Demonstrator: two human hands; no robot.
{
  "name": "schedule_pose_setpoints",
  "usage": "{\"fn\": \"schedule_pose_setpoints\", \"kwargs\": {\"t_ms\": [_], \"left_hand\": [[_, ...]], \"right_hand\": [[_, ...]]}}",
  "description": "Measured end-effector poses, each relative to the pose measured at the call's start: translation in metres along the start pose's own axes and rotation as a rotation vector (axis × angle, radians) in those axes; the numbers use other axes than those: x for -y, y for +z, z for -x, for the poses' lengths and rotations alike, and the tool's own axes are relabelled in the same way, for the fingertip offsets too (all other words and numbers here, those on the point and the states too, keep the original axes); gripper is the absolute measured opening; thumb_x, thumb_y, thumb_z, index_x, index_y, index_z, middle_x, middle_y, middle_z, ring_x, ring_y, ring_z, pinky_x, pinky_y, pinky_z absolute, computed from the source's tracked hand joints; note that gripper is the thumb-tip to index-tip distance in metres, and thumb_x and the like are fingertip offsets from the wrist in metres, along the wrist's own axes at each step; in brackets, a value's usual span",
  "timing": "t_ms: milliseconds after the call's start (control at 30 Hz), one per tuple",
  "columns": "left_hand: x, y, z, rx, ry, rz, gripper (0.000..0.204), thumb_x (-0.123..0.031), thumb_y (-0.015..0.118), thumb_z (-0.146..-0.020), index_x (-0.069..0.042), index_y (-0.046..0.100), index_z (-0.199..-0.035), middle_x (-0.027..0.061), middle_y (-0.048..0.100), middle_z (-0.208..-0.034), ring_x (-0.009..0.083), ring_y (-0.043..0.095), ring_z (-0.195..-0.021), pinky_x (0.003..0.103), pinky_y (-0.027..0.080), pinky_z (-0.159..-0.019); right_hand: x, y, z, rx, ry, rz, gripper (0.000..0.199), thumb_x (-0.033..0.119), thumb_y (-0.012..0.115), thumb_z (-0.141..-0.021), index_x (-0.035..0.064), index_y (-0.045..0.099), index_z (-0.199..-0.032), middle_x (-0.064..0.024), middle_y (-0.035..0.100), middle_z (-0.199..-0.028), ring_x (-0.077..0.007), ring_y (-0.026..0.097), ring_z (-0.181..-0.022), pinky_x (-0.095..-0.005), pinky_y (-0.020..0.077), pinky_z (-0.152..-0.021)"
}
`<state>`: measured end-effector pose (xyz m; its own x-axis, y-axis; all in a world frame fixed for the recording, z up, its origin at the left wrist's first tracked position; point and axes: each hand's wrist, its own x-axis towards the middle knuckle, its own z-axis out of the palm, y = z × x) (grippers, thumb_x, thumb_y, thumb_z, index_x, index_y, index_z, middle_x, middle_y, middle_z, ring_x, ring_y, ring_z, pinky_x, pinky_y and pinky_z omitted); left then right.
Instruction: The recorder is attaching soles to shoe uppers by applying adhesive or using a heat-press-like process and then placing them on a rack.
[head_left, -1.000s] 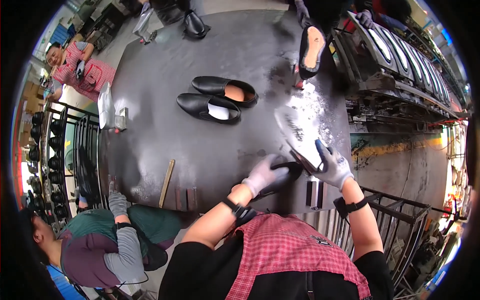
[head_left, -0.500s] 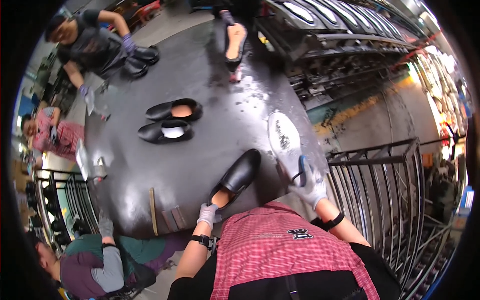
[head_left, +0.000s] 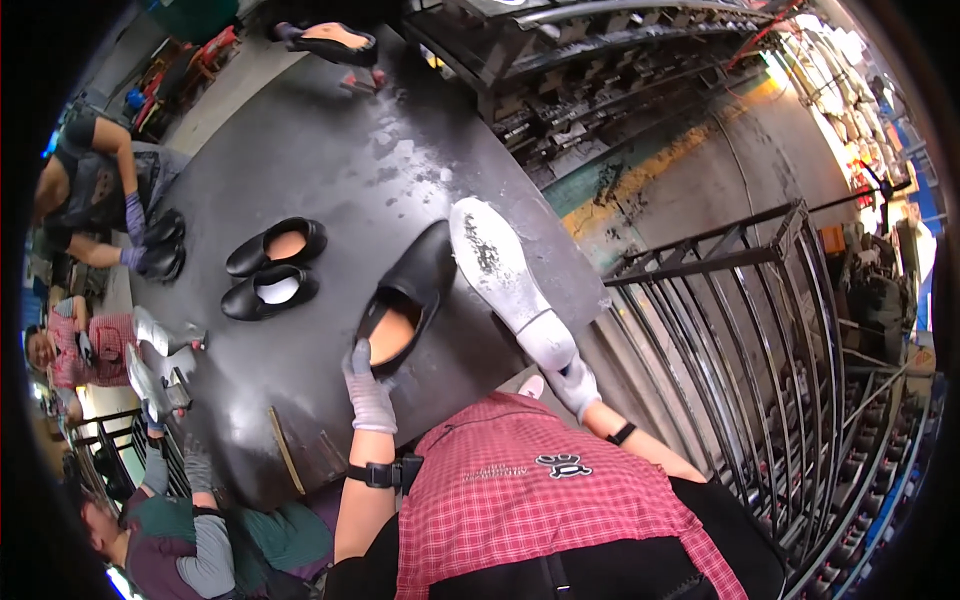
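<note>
A big dark worktable [head_left: 300, 180], scuffed pale in spots, sits beside a metal rack [head_left: 740, 320] and a concrete floor with a yellow stripe. Other workers crowd the left edge, and a pair of black shoes [head_left: 270, 270] lies farther along. Since half a second ago the view has swung and the near shoe now sits closer in. The gloved left hand [head_left: 368, 385] grips the heel of the black shoe [head_left: 405, 300]; the right hand [head_left: 572, 382] is closed on the heel end of a white sole [head_left: 495, 268] leaning against that shoe.
</note>
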<state>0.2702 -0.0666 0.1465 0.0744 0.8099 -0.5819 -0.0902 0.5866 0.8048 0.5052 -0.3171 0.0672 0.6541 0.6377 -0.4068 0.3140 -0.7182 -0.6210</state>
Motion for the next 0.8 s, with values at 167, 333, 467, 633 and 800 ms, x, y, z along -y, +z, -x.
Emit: {"fn": "schedule_pose_setpoints", "kwargs": {"t_ms": [167, 333, 467, 633, 800], "left_hand": [[-0.031, 0.051, -0.011, -0.003, 0.014, 0.046, 0.07, -0.047, 0.071, -0.085, -0.007, 0.045, -0.137, 0.0104, 0.052, -0.127, 0.0281, 0.053, -0.11, 0.047, 0.048, -0.089], [-0.046, 0.062, -0.027, -0.125, 0.656, -0.398, 0.066, -0.046, 0.067, -0.091, 0.004, 0.047, -0.129, 0.0138, 0.056, -0.119, 0.024, 0.053, -0.108, 0.037, 0.042, -0.099], [-0.077, 0.083, -0.024, -0.126, 0.954, -0.598, 0.07, -0.043, 0.075, -0.082, 0.002, 0.048, -0.128, 0.0187, 0.056, -0.117, 0.0309, 0.055, -0.107, 0.042, 0.043, -0.097], [-0.128, 0.135, -0.026, -0.09, 1.223, -1.071, 0.073, -0.049, 0.083, -0.067, -0.005, 0.059, -0.119, 0.0169, 0.06, -0.112, 0.0341, 0.062, -0.1, 0.042, 0.051, -0.086], [-0.153, 0.215, -0.08, 0.424, 1.417, -1.169, 0.049, -0.047, 0.079, -0.074, -0.017, 0.067, -0.111, 0.0107, 0.063, -0.108, 0.0314, 0.064, -0.093, 0.04, 0.052, -0.084]], "right_hand": [[0.003, -0.014, -0.024, 0.1, -0.106, 0.183, 0.055, 0.04, 0.061, -0.089, 0.0086, 0.049, -0.132, -0.023, 0.069, -0.104, -0.0407, 0.067, -0.095, -0.0481, 0.0531, -0.083], [0.131, -0.098, -0.006, 0.159, -0.184, 0.3, 0.051, 0.038, 0.064, -0.089, 0.0052, 0.052, -0.126, -0.0213, 0.07, -0.092, -0.0398, 0.068, -0.086, -0.0489, 0.0533, -0.078], [0.236, -0.114, -0.053, 0.255, -0.375, 0.431, 0.046, 0.032, 0.064, -0.09, 0.0044, 0.052, -0.126, -0.0231, 0.069, -0.092, -0.0384, 0.068, -0.085, -0.0469, 0.0538, -0.077], [0.288, -0.098, -0.126, 0.039, -0.637, 0.656, 0.022, 0.017, 0.06, -0.089, 0.0045, 0.058, -0.107, -0.012, 0.071, -0.077, -0.035, 0.07, -0.081, -0.0432, 0.0545, -0.073], [0.311, -0.119, -0.187, 0.365, -0.198, 0.72, 0.033, 0.031, 0.067, -0.081, 0.0049, 0.074, -0.099, -0.0172, 0.073, -0.101, -0.0313, 0.071, -0.093, -0.0412, 0.0555, -0.079]]}}
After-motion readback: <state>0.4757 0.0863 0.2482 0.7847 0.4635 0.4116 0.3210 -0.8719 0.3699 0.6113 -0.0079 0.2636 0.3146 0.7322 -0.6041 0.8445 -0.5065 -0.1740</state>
